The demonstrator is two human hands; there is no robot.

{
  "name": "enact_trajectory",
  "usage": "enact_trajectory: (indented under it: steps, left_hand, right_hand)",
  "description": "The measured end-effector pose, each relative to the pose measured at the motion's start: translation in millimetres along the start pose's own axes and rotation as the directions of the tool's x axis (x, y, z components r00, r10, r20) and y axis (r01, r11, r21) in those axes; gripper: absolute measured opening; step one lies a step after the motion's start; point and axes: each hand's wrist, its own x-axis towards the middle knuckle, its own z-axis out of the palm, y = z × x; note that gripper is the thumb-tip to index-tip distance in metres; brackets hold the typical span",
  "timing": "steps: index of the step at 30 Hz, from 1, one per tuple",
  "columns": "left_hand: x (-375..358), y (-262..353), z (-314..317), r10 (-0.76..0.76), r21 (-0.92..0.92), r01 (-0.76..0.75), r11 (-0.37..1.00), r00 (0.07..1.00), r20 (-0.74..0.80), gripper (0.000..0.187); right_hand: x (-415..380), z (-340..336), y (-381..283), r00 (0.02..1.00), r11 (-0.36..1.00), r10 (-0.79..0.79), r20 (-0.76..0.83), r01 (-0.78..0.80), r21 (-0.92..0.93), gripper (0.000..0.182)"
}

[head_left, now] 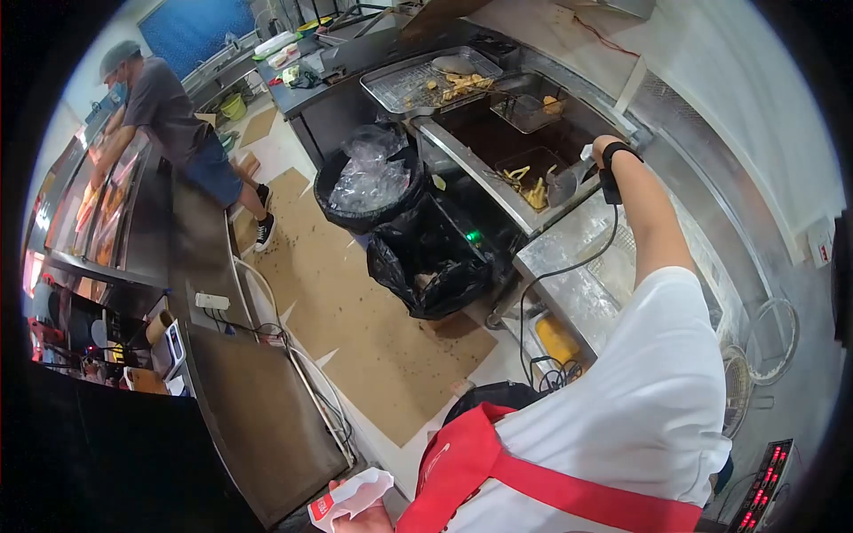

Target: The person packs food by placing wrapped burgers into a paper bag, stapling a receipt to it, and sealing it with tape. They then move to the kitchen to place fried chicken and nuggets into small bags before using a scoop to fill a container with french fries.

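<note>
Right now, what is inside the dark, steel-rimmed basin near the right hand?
Slender yellow fries lie beside the translucent grey scoop in the right hand; a silvery metal basket with golden food sits farther back. Whatever scoop and basket cover is hidden.

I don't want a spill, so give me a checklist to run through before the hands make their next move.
1. Scoop gripped in the right hand: ok.
2. Fries within the scoop's reach: ok, close beside it.
3. Carton held in the left hand: ok.
4. Carton near the fries: not ok, held low and well away from them.
5. Carton empty: cannot tell.
6. Right wrist free of the cable: not ok, it hangs from the wristband.
</note>
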Motion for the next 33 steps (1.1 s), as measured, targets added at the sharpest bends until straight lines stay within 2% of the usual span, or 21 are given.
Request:
enact_trajectory:
  steps: [2,4,5,7,8,9,10,11,14,15,16,17,19,21,23,25,27,28,29,31,33]
  left_hand:
    - [-2.5,0.7,-4.2,0.066,0.101,-0.067,0.993,0.998,0.015,0.08]
    - [-6.5,0.6,-6.4,0.261,0.375,-0.297,0.878,0.954,0.145,0.071]
    - [-9.5,-1.1,-6.7,0.264,0.376,-0.296,0.878,0.955,0.136,0.071]
    - [-15.9,-3.3,-8.1,0.067,-0.123,-0.075,0.99,0.995,-0.069,0.043]
    - [-19.6,1.8,-9.5,0.076,-0.123,-0.087,0.989,0.993,-0.094,0.043]
    - [-25.3,9.6,-12.5,-0.203,-0.369,0.153,0.917,0.974,-0.099,0.034]
    - [-31.7,20.4,-13.3,-0.447,-0.598,0.335,0.728,0.893,-0.044,0.038]
    - [-39.2,36.3,-0.6,-0.488,-0.566,0.323,0.758,0.857,-0.164,0.04]
    - [-58.0,22.0,-46.7,-0.483,-0.714,0.263,0.649,0.868,-0.119,0.047]
    - [-64.9,30.3,-52.9,-0.452,-0.718,0.248,0.651,0.886,-0.104,0.05]
    - [-72.9,40.4,-63.4,-0.452,-0.735,0.221,0.641,0.883,-0.128,0.051]
    - [-82.8,47.8,-74.0,-0.448,-0.751,0.194,0.631,0.882,-0.148,0.052]
    - [-103.3,56.5,-105.4,-0.349,-0.798,0.04,0.601,0.912,-0.217,0.051]
    - [-131.2,62.2,-143.4,-0.319,-0.805,-0.115,0.582,0.879,-0.356,0.05]
    - [-169.1,72.1,-174.8,-0.275,-0.767,-0.246,0.592,0.833,-0.48,0.05]
    - [-213.5,81.6,-200.1,-0.25,-0.726,-0.339,0.598,0.782,-0.571,0.05]
    - [-253.2,90.5,-219.3,-0.276,-0.68,-0.474,0.559,0.667,-0.692,0.05]
    - [-274.4,90.7,-229.3,-0.338,-0.649,-0.495,0.578,0.579,-0.742,0.05]
    - [-290.4,90.9,-236.6,-0.336,-0.633,-0.517,0.577,0.556,-0.76,0.05]
    - [-319.0,86.0,-251.2,-0.32,-0.607,-0.631,0.483,0.519,-0.793,0.05]
    - [-344.0,80.2,-258.7,-0.301,-0.556,-0.656,0.511,0.469,-0.83,0.048]
  right_hand:
    - [-8.9,-0.5,2.1,1.0,0.999,0.023,0.002,-0.023,0.027,0.025]
    - [-15.9,-3.5,5.5,0.99,0.999,-0.004,0.138,-0.003,0.048,0.022]
    - [-11.0,-2.0,6.3,0.991,0.999,-0.009,0.131,0.003,0.046,0.022]
    - [4.6,6.1,7.4,0.999,1.0,-0.025,-0.029,0.025,0.003,0.017]
    - [-8.6,10.6,13.4,0.957,0.957,-0.216,-0.194,0.246,0.152,0.015]
    - [-21.4,8.8,10.1,0.941,0.934,-0.225,-0.252,0.282,0.22,0.019]
    - [-29.9,8.8,1.4,0.918,0.901,-0.242,-0.314,0.333,0.278,0.02]
    - [-114.4,-8.9,-12.8,0.855,0.828,-0.282,-0.436,0.447,0.34,0.019]
    - [-178.5,-20.0,-65.4,0.753,0.639,-0.459,-0.471,0.648,0.414,0.027]
    - [-226.8,-24.5,-89.6,0.576,0.623,-0.575,-0.581,0.769,0.146,0.028]
    - [-249.8,-26.1,-115.7,0.47,0.575,-0.66,-0.586,0.818,0.009,0.031]
    - [-277.2,-22.4,-138.8,0.368,0.471,-0.717,-0.592,0.882,-0.021,0.031]
    - [-368.3,-15.1,-184.1,0.072,0.245,-0.821,-0.566,0.94,-0.236,0.032]
    - [-450.7,-3.3,-221.8,-0.21,0.022,-0.852,-0.48,0.901,-0.433,0.029]
    - [-527.4,12.1,-251.0,-0.397,-0.168,-0.855,-0.334,0.821,-0.546,0.027]
    - [-608.0,33.0,-269.4,-0.577,-0.369,-0.786,-0.22,0.724,-0.583,0.027]
    - [-678.5,54.4,-293.1,-0.758,-0.556,-0.64,-0.127,0.571,-0.604,0.027]
    - [-712.7,70.3,-310.4,-0.84,-0.635,-0.536,-0.084,0.466,-0.616,0.027]
    - [-748.9,82.7,-325.2,-0.871,-0.689,-0.49,-0.035,0.412,-0.596,0.026]
    - [-811.8,113.8,-363.6,-0.895,-0.646,-0.445,-0.016,0.334,-0.687,0.021]
    - [-864.5,146.1,-396.1,-0.928,-0.62,-0.371,0.018,0.233,-0.749,0.011]
